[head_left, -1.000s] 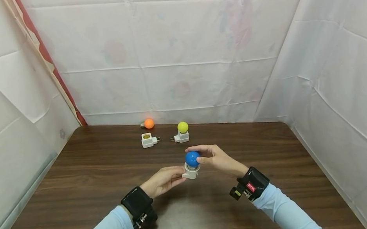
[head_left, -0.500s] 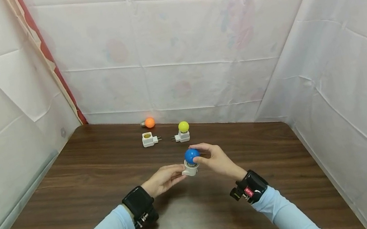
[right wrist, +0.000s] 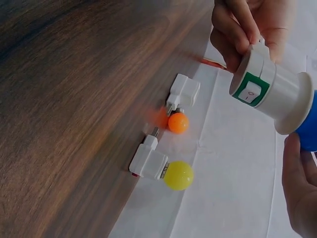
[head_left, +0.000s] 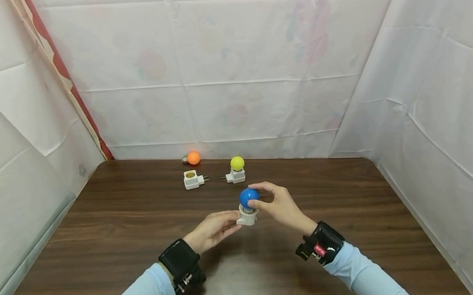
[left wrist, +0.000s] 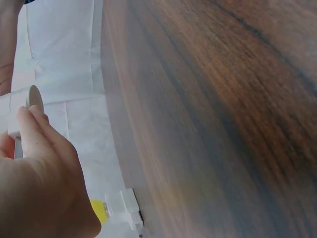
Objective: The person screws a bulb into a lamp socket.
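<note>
In the head view my left hand pinches a white lamp socket by its side, above the table. A blue light bulb sits upright in the socket's mouth, with some metal base showing. My right hand grips this bulb, thumb in front and fingers behind. The right wrist view shows a rocker switch on a green plate on the socket's side. There the blue bulb is cut off by the frame edge. In the left wrist view, my left hand hides part of the socket.
At the back of the brown table lies an orange bulb. A white plug-in socket with an open mouth lies before it. To its right, a yellow bulb stands in another plug-in socket. White sheeting surrounds the table.
Both hands have risen slightly in the head view with the socket and blue bulb. My right thumb has shifted leftward across the front of the bulb.
</note>
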Tool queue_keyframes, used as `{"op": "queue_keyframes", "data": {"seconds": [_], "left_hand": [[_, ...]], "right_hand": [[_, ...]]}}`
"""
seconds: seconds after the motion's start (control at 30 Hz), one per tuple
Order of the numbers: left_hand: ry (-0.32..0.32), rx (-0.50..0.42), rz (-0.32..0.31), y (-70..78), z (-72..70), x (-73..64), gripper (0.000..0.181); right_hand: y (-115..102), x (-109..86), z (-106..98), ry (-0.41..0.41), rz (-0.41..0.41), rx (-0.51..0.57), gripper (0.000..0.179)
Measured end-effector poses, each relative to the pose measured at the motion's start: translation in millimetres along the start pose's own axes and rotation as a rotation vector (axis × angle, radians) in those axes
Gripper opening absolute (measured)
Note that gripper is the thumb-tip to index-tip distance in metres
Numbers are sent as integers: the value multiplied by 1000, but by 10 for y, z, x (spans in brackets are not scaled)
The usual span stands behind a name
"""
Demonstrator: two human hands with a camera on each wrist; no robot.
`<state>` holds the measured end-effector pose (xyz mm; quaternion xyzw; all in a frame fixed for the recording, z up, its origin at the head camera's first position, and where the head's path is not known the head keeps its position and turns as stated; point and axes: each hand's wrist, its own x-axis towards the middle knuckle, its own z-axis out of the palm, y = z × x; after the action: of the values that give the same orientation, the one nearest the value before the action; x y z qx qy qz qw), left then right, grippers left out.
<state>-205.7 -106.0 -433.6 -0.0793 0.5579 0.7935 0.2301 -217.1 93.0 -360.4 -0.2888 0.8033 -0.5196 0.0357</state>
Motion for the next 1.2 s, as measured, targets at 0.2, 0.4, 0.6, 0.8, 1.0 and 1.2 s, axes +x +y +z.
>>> {"op": "queue_keyframes", "data": {"seconds": [0.2,0.4,0.6,0.8,1.0,1.2], "left_hand": [[4,30,16,-2,-5,-6,40],[6,48,25,0,-26,-4,40],[-6,45,33,-15,-43,-1,40],[-33,35,45,-35,-70,17,42],[-52,22,41,-32,-69,27,43],[-43,0,36,-42,-65,32,45]], "right_hand": [[74,32,-65,-144,-35,90,43],[69,83,-125,-306,-76,162,41],[26,96,-131,-340,-61,141,39],[207,128,-107,-318,-41,141,39],[339,128,-82,-261,-78,108,38],[354,113,-35,-157,-100,43,38]]}}
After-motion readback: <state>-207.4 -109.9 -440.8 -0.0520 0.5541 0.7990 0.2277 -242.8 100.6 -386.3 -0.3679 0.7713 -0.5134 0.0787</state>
